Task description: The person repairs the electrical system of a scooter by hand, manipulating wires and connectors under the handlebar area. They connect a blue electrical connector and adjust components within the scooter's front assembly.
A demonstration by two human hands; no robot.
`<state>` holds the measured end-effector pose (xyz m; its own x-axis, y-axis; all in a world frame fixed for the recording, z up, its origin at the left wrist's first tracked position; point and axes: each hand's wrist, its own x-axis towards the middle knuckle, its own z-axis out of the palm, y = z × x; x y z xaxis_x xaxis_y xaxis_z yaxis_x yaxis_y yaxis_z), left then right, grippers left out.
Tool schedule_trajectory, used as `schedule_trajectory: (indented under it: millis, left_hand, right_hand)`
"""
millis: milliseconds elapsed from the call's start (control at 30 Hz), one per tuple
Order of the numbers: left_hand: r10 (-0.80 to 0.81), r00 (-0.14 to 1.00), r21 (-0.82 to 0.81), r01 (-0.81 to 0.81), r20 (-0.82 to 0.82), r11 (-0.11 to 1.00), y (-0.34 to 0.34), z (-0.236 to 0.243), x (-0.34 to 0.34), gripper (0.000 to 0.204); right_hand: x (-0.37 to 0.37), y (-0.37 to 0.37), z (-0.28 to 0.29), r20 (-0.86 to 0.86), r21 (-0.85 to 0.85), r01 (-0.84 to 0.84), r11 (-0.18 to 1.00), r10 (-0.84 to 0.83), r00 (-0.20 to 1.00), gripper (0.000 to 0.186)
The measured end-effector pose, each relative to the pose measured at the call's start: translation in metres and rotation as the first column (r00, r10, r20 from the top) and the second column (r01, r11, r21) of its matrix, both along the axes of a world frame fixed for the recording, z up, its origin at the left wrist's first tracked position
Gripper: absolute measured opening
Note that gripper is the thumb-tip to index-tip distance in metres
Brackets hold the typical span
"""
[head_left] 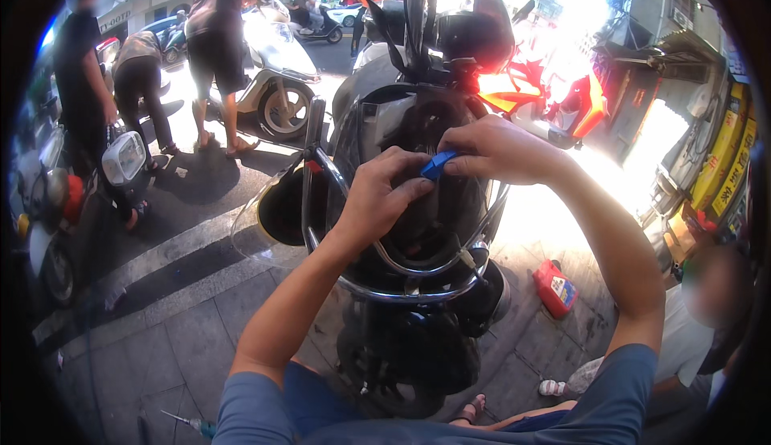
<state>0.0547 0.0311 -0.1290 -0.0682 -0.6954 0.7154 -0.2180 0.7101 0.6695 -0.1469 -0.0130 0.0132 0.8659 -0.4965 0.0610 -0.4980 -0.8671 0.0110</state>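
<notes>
A black scooter [418, 340] with a chrome rail [405, 292] stands in front of me, with a dark glossy panel at its upper middle. Above that panel, my left hand [384, 188] and my right hand [502, 154] meet around a small blue plastic piece [438, 165]. Each has fingers and thumb closed on it, the left from the lower left, the right from the right. I cannot make out exactly what the piece is or whether it touches the panel beneath.
People [215, 35] and parked scooters [281, 108] are at the left and back. A red plastic jug [554, 288] lies on the paving to the right. Another person [683, 324] is low at the right edge. A drill-like tool [197, 422] is at lower left.
</notes>
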Motion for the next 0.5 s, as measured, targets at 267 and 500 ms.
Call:
schedule_trajectory:
  millis: [267, 500]
  left_hand:
    - [0.061, 0.992, -0.086, -0.071, -0.111, 0.994, -0.003, -0.011, -0.005, 0.034]
    - [0.135, 0.981, -0.047, -0.143, -0.137, 0.989, -0.001, -0.013, -0.008, 0.023]
  right_hand:
    - [0.023, -0.013, 0.018, -0.105, 0.246, 0.098, 0.964, -0.074, 0.992, 0.037]
    - [0.031, -0.027, 0.012, -0.078, 0.287, 0.081, 0.955, -0.061, 0.995, 0.044]
